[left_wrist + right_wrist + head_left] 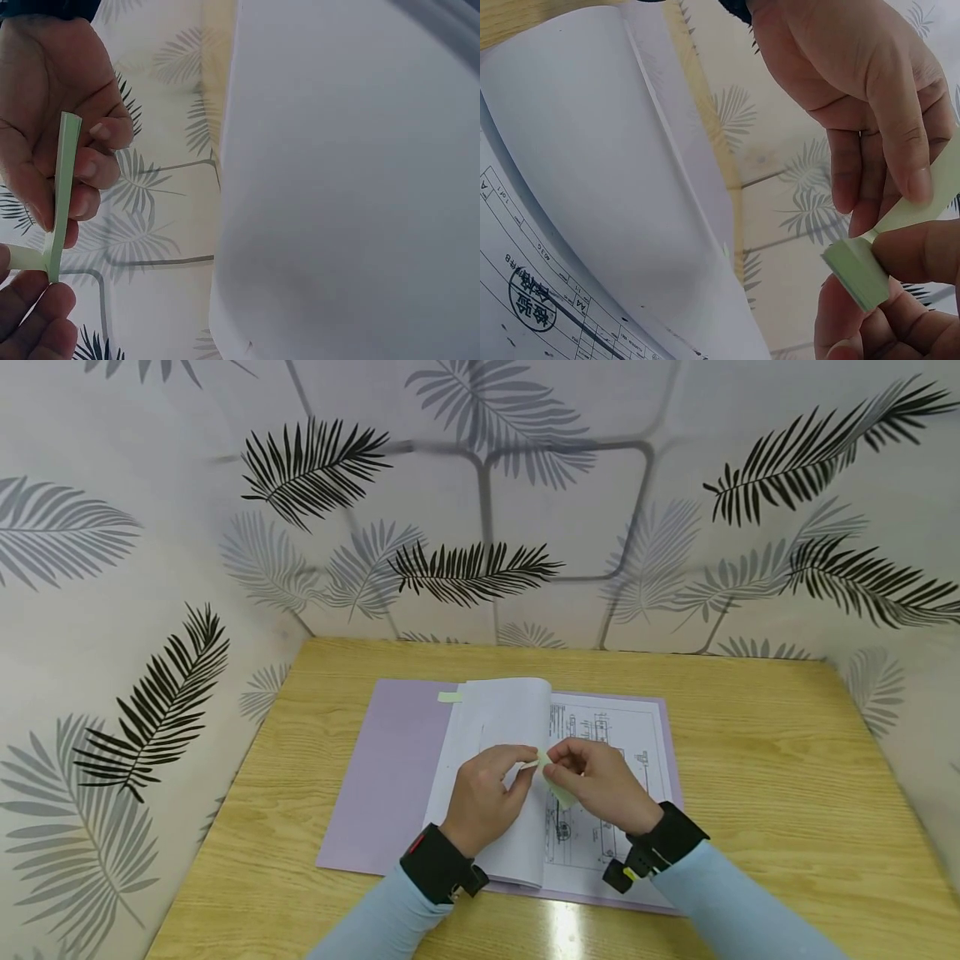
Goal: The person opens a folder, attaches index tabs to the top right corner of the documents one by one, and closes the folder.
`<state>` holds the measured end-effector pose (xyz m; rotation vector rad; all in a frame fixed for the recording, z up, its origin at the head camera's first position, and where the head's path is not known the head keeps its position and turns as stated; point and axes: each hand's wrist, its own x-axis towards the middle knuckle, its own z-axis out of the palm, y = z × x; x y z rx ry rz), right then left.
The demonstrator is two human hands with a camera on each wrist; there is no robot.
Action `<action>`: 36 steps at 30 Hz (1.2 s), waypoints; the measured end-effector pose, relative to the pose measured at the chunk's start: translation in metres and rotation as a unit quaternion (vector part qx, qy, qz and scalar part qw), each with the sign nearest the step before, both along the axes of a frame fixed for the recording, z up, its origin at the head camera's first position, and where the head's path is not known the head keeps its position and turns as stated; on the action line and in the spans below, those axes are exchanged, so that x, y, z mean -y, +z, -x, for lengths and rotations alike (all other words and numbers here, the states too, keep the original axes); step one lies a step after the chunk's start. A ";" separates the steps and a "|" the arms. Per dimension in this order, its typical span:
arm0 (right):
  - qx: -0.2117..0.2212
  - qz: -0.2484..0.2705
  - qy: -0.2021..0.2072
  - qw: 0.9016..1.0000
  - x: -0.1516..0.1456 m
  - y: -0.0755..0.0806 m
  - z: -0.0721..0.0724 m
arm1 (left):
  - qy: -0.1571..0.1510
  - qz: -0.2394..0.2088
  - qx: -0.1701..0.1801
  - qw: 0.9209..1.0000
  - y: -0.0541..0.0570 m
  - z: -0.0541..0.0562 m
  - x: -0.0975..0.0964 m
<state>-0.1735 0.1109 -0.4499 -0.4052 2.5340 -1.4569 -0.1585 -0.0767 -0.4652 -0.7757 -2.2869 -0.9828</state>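
Over the middle of an opened document, my left hand [483,793] pinches a pale green sticky note [922,199] between thumb and fingers. Facing it, my right hand [603,781] pinches a small pad of green sticky notes [855,274], whose layered edge shows in the right wrist view. Note and pad meet at one end, between both hands' fingertips. Under the hands lie white pages [502,706], turned and bulging at the fold, and a printed technical drawing [645,727] on the right. One green tab [450,697] sticks out from the pages' upper left edge.
A lilac folder [390,760] lies beneath the pages on a wooden table [780,760]. Behind the table stands a wall [555,518] with a leaf pattern. A round stamp [532,300] marks the drawing sheet.
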 end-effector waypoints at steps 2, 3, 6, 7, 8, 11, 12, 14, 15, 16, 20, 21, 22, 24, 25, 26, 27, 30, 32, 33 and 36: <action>-0.001 0.000 0.000 1.000 -0.001 0.000 0.000 | 0.000 -0.006 0.007 1.000 0.000 0.000 -0.001; -0.001 0.001 0.000 1.000 -0.001 0.000 0.000 | 0.000 -0.008 0.010 1.000 0.000 0.000 -0.001; 0.002 0.001 -0.001 1.000 -0.002 0.000 0.000 | -0.001 -0.018 0.017 1.000 0.000 0.000 -0.002; 0.004 0.002 -0.001 1.000 -0.002 0.000 0.000 | -0.001 -0.022 0.018 1.000 0.000 0.000 -0.002; 0.006 0.002 -0.002 1.000 -0.003 0.000 0.000 | 0.000 -0.025 0.018 1.000 0.001 0.000 -0.002; 0.012 -0.001 -0.006 1.000 -0.006 -0.002 0.000 | 0.002 -0.034 0.019 0.999 0.001 0.000 -0.001; 0.014 -0.004 -0.008 1.000 -0.008 -0.003 0.000 | 0.004 -0.035 0.020 0.999 0.001 -0.001 -0.001; 0.018 -0.010 -0.016 1.000 -0.014 -0.006 0.000 | 0.005 -0.036 0.019 0.999 0.000 -0.001 0.001; 0.019 -0.014 -0.020 1.000 -0.019 -0.008 0.000 | 0.005 -0.035 0.018 0.999 0.000 -0.001 0.002; 0.019 -0.019 -0.025 0.999 -0.025 -0.010 0.001 | 0.006 -0.035 0.016 0.999 0.000 -0.001 0.003; 0.018 -0.051 -0.058 0.997 -0.060 -0.016 0.005 | 0.014 -0.036 0.017 0.999 -0.002 0.000 0.009; 0.017 -0.064 -0.071 0.995 -0.071 -0.018 0.007 | 0.016 -0.037 0.017 0.999 -0.002 0.000 0.010; 0.021 -0.074 -0.086 0.993 -0.083 -0.020 0.009 | 0.018 -0.039 0.017 0.999 -0.002 0.000 0.012; 0.029 -0.093 -0.120 0.988 -0.109 -0.025 0.015 | 0.020 -0.045 0.016 0.999 -0.004 0.000 0.016; 0.030 -0.104 -0.138 0.984 -0.123 -0.028 0.018 | 0.021 -0.047 0.014 0.999 -0.004 0.000 0.019; 0.030 -0.115 -0.155 0.981 -0.137 -0.032 0.021 | 0.022 -0.048 0.012 0.999 -0.005 -0.001 0.020; 0.028 -0.129 -0.170 0.977 -0.150 -0.036 0.024 | 0.023 -0.050 0.011 0.998 -0.006 -0.001 0.022; 0.009 -0.172 -0.207 0.963 -0.189 -0.049 0.030 | 0.025 -0.053 0.009 0.998 -0.007 -0.003 0.025; -0.003 -0.205 -0.225 0.953 -0.212 -0.056 0.031 | 0.024 -0.054 0.012 0.998 -0.007 -0.005 0.025; -0.006 -0.218 -0.235 0.947 -0.222 -0.058 0.030 | 0.022 -0.055 0.014 0.998 -0.007 -0.005 0.025; 0.001 -0.256 -0.261 0.931 -0.252 -0.065 0.026 | 0.017 -0.056 0.018 0.998 -0.007 -0.006 0.024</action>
